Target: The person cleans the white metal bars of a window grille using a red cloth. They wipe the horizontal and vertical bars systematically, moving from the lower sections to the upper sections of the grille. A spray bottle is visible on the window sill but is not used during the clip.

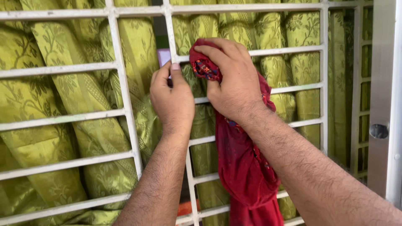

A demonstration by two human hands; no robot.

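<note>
Red cloth (245, 167), squeezed in the right hand (234, 81), should rub firmly; left hand (171, 98), at nine o'clock, grips the white bar (181, 58).

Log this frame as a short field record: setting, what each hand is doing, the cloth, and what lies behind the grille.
setting: white metal window grille, seen close from the head view
left hand: grips a vertical bar of the grille, fingers curled around it
right hand: presses a bunched red cloth against the grille
cloth: red with a small coloured pattern near the top, its tail hanging down
behind grille: green-gold patterned curtain, gathered in folds
right edge: pale metal frame
</note>
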